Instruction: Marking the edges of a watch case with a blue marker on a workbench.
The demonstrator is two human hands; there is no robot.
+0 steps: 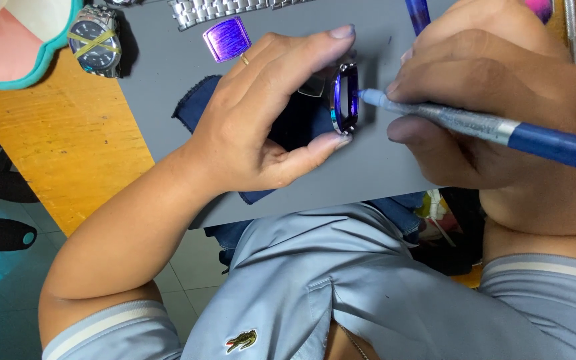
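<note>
Near the upper middle of the frame: small rectangular watch case with a shiny blue-violet rim, stood on edge over a dark blue cloth on a grey mat. Pinched by the left hand, thumb under the lower edge, forefinger arched over the top edge, other fingers curled behind; closed on the case, palm turned toward the right of the frame, wrist bent, forearm running down to the lower left.

To the right, the right hand wrapped in a writing grip round a slim pen-shaped tool with clear barrel and blue grip, pale tip touching the case's open face; fingers fully closed on the barrel, hand resting on the mat.

Risks, as a judgement: narrow two-finger pinch on a polished rim, so a sideways push from the tip could twist the case out and drop it onto the mat; too much pressure could make the tip skid across the face and scratch it; unclear what sits inside the case, hidden by the fingers.

Round about: purple rectangular watch piece at upper centre, steel link bracelet along the top edge, round steel wristwatch bound with a yellow band at upper left on the orange wooden table
</note>
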